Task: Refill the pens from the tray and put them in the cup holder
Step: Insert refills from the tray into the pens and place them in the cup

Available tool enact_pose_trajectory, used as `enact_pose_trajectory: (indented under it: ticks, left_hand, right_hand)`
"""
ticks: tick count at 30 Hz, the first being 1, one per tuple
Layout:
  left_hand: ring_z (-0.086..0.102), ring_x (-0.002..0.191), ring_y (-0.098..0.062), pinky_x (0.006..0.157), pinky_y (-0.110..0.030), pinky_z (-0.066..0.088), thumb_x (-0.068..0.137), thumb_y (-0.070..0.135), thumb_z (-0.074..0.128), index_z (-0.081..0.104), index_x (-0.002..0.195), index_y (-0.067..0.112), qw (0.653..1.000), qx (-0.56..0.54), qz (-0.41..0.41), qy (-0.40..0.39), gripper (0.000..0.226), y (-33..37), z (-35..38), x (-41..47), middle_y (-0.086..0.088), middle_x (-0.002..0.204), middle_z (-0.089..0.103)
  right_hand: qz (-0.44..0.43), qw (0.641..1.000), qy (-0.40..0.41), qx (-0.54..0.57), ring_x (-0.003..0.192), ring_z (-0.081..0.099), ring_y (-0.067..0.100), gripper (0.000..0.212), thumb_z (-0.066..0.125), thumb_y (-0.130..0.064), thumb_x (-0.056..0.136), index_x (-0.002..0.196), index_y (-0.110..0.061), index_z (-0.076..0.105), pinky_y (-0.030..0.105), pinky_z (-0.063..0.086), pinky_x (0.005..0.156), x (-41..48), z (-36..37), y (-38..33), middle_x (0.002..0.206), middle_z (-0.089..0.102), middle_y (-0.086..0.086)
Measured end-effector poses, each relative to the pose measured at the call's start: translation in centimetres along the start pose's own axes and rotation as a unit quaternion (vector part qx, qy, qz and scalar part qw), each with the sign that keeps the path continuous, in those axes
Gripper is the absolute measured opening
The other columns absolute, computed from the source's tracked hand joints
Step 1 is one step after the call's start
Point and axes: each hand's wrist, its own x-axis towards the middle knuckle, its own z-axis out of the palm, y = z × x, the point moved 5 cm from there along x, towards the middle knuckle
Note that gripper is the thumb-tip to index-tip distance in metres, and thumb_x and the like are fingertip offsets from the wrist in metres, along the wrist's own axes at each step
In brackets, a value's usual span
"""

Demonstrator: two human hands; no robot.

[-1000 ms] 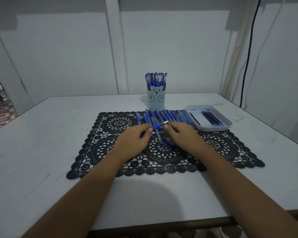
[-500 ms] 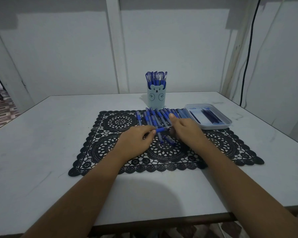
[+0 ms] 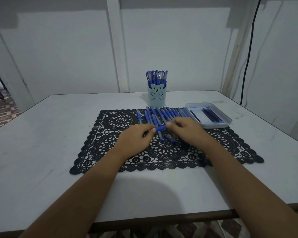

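Observation:
My left hand (image 3: 136,139) and my right hand (image 3: 186,129) meet over a black lace mat (image 3: 110,145), each pinching one end of a blue pen (image 3: 160,128) held level between them. Behind the hands, several blue pens (image 3: 162,114) lie in a row on the mat. One more pen part (image 3: 169,138) lies just under my right hand. A pale blue bear cup holder (image 3: 156,97) stands behind the row, full of capped blue pens. A white tray (image 3: 218,124) at the right holds several dark refills (image 3: 210,114).
The mat lies on a white table (image 3: 41,143) whose front edge is near me. A white wall stands close behind the table. A black cable (image 3: 248,54) hangs at the right. A doorway opens at the far left.
Both hands stayed over the mat's middle. My right hand closed in on the pen's tip end, hiding the silver tip seen a second ago.

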Motion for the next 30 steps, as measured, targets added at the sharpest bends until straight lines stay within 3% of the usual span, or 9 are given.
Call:
enact_pose_trajectory:
  ticks: [2,5,9,12,16,18,23,26,30]
  left_hand:
    - [0.051,0.075,-0.005,0.061,-0.021,0.037,0.095,0.033,0.044,0.064,0.112,0.025,1.0,-0.008,0.007,0.0,0.027,0.2,-0.1,0.0,0.012,0.088,0.063]
    - [0.056,0.086,-0.007,0.07,-0.023,0.042,0.094,0.033,0.047,0.063,0.113,0.024,1.0,-0.02,0.012,0.004,0.026,0.5,-0.2,0.0,0.01,0.1,0.066]
    - [0.055,0.082,-0.009,0.064,-0.019,0.038,0.095,0.031,0.045,0.062,0.11,0.02,0.999,0.017,0.041,0.016,0.025,0.7,-0.1,-0.1,0.01,0.093,0.062]
    - [0.058,0.078,-0.017,0.066,-0.031,0.045,0.093,0.033,0.039,0.063,0.103,0.014,0.991,0.07,0.097,0.058,0.032,1.3,-0.4,0.0,0.002,0.09,0.065]
    - [0.056,0.074,-0.02,0.065,-0.034,0.042,0.09,0.032,0.04,0.062,0.1,0.016,0.985,0.115,0.08,0.096,0.03,0.8,-0.3,0.4,0.002,0.087,0.064]
    - [0.055,0.075,-0.02,0.066,-0.034,0.041,0.091,0.027,0.044,0.061,0.101,0.016,0.986,0.108,0.044,0.117,0.023,0.0,-0.5,0.5,0.002,0.087,0.063]
    - [0.055,0.082,-0.021,0.071,-0.036,0.043,0.091,0.02,0.051,0.061,0.104,0.013,0.984,0.076,-0.033,0.158,0.017,-1.8,-1.4,0.5,-0.001,0.089,0.062]
    - [0.055,0.083,-0.022,0.073,-0.038,0.043,0.091,0.02,0.051,0.06,0.104,0.014,0.985,0.071,-0.037,0.153,0.017,-1.8,-1.4,0.5,-0.001,0.089,0.061]
    - [0.055,0.083,-0.021,0.073,-0.036,0.041,0.091,0.023,0.051,0.061,0.105,0.016,0.988,0.063,-0.025,0.136,0.019,-1.5,-1.3,0.5,-0.001,0.089,0.062]
  right_hand:
    - [0.014,0.999,0.015,0.033,0.051,0.041,0.006,0.036,0.044,-0.031,0.096,0.064,-0.016,0.052,0.022,0.033,0.055,0.0,0.0,0.0,0.056,0.047,-0.006]
    - [0.024,0.999,0.03,0.034,0.049,0.039,0.006,0.044,0.038,-0.037,0.097,0.061,-0.014,0.049,0.023,0.031,0.054,0.0,0.1,0.2,0.053,0.044,-0.007]
    - [0.007,1.0,0.018,-0.003,0.054,0.039,0.006,0.036,0.044,-0.033,0.095,0.063,-0.017,0.046,0.021,0.03,0.054,0.0,-0.1,0.0,0.059,0.043,-0.007]
    - [-0.002,1.0,0.023,0.0,0.053,0.035,0.007,0.039,0.044,-0.031,0.096,0.06,-0.016,0.041,0.022,0.029,0.053,0.0,-0.2,-0.1,0.057,0.039,-0.006]
    - [0.014,0.997,0.072,-0.014,0.058,0.043,0.007,0.043,0.036,-0.036,0.097,0.076,-0.007,0.059,0.022,0.031,0.055,0.2,-0.1,0.1,0.062,0.048,-0.005]
    - [0.042,0.995,0.083,-0.046,0.067,0.051,0.011,0.048,0.029,-0.042,0.098,0.082,-0.009,0.061,0.026,0.038,0.062,0.3,-0.2,0.9,0.069,0.055,-0.003]
    - [0.024,0.977,-0.069,-0.202,0.076,0.052,0.01,0.028,0.054,-0.047,0.086,0.085,-0.019,0.057,0.029,0.045,0.072,-0.1,1.0,1.3,0.081,0.055,-0.007]
    - [0.005,0.987,-0.046,-0.152,0.082,0.052,0.01,0.017,0.061,-0.032,0.086,0.09,-0.017,0.057,0.023,0.041,0.073,0.0,0.9,1.0,0.087,0.056,-0.007]
    - [0.03,0.996,0.079,0.021,0.074,0.059,0.007,0.007,0.061,-0.024,0.086,0.089,-0.021,0.056,0.018,0.046,0.069,0.3,-1.0,1.2,0.081,0.062,-0.004]
